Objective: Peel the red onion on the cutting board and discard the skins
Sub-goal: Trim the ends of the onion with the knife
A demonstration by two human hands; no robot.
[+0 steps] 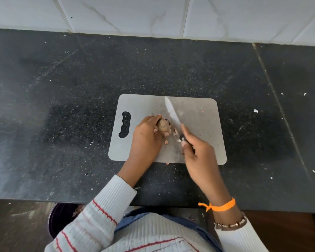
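Our left hand [147, 137] cups the red onion [164, 128] mid cutting board [204, 124], near the counter's front edge. Our right hand [198, 151] grips the knife [173, 113]; a slip on loose skin could nick fingers.

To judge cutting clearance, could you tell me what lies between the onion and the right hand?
In the head view, between the onion and the right hand lie the knife blade and small skin scraps.

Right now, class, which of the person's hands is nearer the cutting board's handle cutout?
Left. The left hand holds the onion just beside the cutout; the right hand grips the knife farther away.
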